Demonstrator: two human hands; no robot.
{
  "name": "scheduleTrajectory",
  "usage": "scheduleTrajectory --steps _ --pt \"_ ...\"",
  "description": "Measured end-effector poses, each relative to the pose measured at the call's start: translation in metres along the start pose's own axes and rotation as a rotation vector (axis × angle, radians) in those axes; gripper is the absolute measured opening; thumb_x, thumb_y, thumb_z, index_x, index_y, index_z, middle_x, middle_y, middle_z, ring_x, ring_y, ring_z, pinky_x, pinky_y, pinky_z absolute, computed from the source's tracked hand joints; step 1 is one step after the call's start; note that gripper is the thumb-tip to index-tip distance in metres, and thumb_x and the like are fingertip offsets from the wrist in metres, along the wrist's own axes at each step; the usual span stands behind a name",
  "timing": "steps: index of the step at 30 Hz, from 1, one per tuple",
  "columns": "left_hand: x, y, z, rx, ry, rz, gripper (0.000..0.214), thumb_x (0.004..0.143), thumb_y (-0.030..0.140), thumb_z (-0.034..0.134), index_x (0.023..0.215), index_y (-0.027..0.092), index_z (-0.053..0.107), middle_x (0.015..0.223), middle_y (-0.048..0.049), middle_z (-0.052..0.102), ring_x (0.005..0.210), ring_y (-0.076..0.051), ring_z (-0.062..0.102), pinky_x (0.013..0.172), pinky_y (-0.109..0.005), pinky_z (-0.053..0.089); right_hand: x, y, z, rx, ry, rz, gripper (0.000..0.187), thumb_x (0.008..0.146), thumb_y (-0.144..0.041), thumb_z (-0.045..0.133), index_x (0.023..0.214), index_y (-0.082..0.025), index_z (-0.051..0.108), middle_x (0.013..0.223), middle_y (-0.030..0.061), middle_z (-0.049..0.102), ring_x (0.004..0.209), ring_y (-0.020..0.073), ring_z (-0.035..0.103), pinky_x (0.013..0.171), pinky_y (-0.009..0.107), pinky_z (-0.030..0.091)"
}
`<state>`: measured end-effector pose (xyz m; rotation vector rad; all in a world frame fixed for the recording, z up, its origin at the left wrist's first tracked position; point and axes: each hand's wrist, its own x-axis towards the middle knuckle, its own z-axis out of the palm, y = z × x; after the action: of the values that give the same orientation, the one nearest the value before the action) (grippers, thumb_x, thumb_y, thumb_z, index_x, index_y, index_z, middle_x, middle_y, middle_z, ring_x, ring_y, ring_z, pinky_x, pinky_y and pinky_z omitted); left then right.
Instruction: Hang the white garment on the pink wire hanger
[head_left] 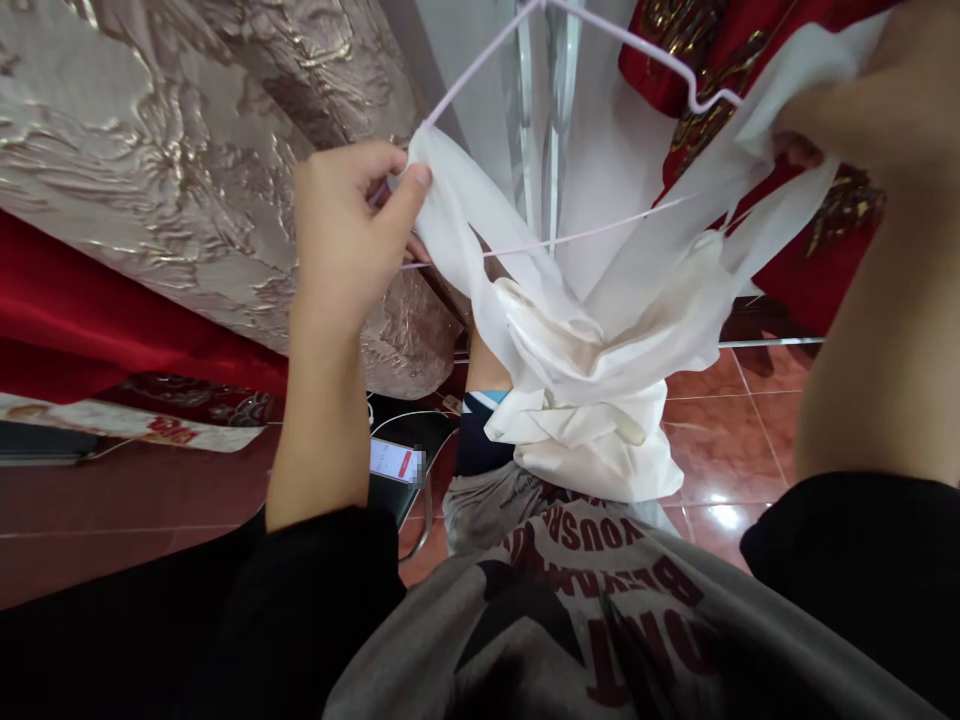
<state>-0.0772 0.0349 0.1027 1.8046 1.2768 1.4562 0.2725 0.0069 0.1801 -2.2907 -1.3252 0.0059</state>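
Observation:
A thin white garment (600, 360) hangs bunched over a pale lilac wire hanger (624, 37), its lower part gathered in loose folds above my lap. My left hand (352, 225) is closed, thumb and fingers pinching the garment's edge at the left corner of the hanger. On the other side my right hand (847, 120), smeared by motion, grips a strip of the white fabric near the hanger's right end. The hanger's lower bar crosses behind and through the cloth. Part of the right fingers is hidden by the fabric.
Patterned, shiny curtain cloth (135, 150) hangs at the left, with red fabric (112, 310) below it. Red and gold cloth (795, 240) hangs at the right. A phone (395, 460) lies on a dark seat (386, 410). Red tiles (742, 440) cover the floor.

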Motion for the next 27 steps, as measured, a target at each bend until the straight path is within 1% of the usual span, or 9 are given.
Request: scheduleTrajectory --steps 3,7,11,13,16,20,23,25,27 --pt "-0.001 0.002 0.002 -0.053 0.027 -0.027 0.025 0.093 0.030 0.076 0.079 0.010 0.075 0.062 -0.0002 0.062 0.054 -0.012 0.057 0.079 -0.031 0.054 -0.013 -0.015 -0.011 0.077 -0.061 -0.225 0.039 0.083 -0.021 0.058 0.060 -0.011 0.029 0.055 -0.0028 0.019 0.056 -0.0045 0.019 0.050 0.022 0.013" --pt "-0.001 0.002 0.002 -0.089 0.038 -0.058 0.025 0.094 0.028 0.075 0.077 0.011 0.073 0.059 0.0016 0.059 0.056 -0.012 0.052 0.084 -0.030 0.053 -0.030 -0.027 -0.008 0.082 -0.064 -0.558 0.041 0.091 -0.024 0.055 0.062 -0.008 0.029 0.058 0.0017 0.015 0.063 -0.0026 0.019 0.048 0.019 0.011" --pt "-0.001 0.004 -0.001 -0.014 0.021 -0.008 0.016 0.089 0.021 0.080 0.076 0.016 0.072 0.065 0.0026 0.058 0.068 -0.015 0.049 0.086 -0.025 0.048 -0.041 -0.024 -0.001 -0.163 -0.043 -0.638 0.043 0.082 -0.006 0.066 0.066 -0.014 0.027 0.066 -0.0004 0.023 0.066 -0.0002 0.033 0.064 0.026 0.033" --pt "-0.002 0.007 -0.002 -0.028 0.047 -0.033 0.014 0.086 0.015 0.082 0.075 0.015 0.073 0.067 0.0022 0.056 0.074 -0.015 0.049 0.088 -0.022 0.043 -0.047 -0.018 -0.001 -0.215 -0.117 -0.626 0.043 0.077 -0.015 0.078 0.071 -0.017 0.035 0.082 0.0023 0.043 0.079 0.0079 0.050 0.078 0.034 0.046" --pt "-0.004 0.012 0.001 -0.060 0.078 -0.090 0.015 0.089 0.013 0.077 0.075 0.015 0.073 0.065 0.0014 0.053 0.079 -0.017 0.048 0.092 -0.023 0.040 -0.058 -0.008 -0.008 -0.073 -0.261 -0.705 0.023 0.076 -0.019 0.082 0.086 -0.022 0.062 0.104 0.0043 0.063 0.087 0.0142 0.059 0.086 0.039 0.056" --pt "-0.008 0.013 0.007 -0.066 0.079 -0.083 0.017 0.091 0.016 0.076 0.075 0.016 0.071 0.066 0.0013 0.051 0.076 -0.017 0.043 0.093 -0.022 0.038 -0.077 -0.002 -0.012 0.224 -0.641 -0.836 0.040 0.075 -0.022 0.083 0.113 -0.033 0.075 0.099 -0.0004 0.074 0.081 0.0159 0.067 0.081 0.039 0.061" --pt "-0.009 0.011 0.010 -0.042 0.076 -0.068 0.019 0.090 0.018 0.077 0.073 0.018 0.069 0.067 0.0013 0.047 0.075 -0.017 0.042 0.094 -0.022 0.038 -0.082 -0.008 0.013 0.379 -0.677 -1.049 0.037 0.087 -0.042 0.070 0.123 -0.033 0.071 0.118 0.0003 0.071 0.099 0.0204 0.071 0.093 0.045 0.061" --pt "-0.009 0.009 0.011 -0.027 0.086 -0.073 0.020 0.091 0.019 0.076 0.073 0.018 0.068 0.068 0.0014 0.047 0.075 -0.016 0.043 0.094 -0.023 0.039 -0.078 -0.015 0.047 0.436 -0.519 -1.108 0.039 0.091 -0.043 0.064 0.129 -0.031 0.067 0.133 0.0019 0.065 0.124 0.0244 0.063 0.111 0.049 0.052" --pt "-0.008 0.007 0.013 -0.038 0.091 -0.097 0.018 0.091 0.017 0.076 0.076 0.019 0.066 0.069 0.0023 0.048 0.075 -0.015 0.045 0.091 -0.024 0.040 -0.070 -0.021 0.087 0.454 -0.360 -1.046 0.044 0.091 -0.039 0.063 0.134 -0.030 0.061 0.139 0.0041 0.061 0.136 0.0267 0.054 0.121 0.051 0.042"
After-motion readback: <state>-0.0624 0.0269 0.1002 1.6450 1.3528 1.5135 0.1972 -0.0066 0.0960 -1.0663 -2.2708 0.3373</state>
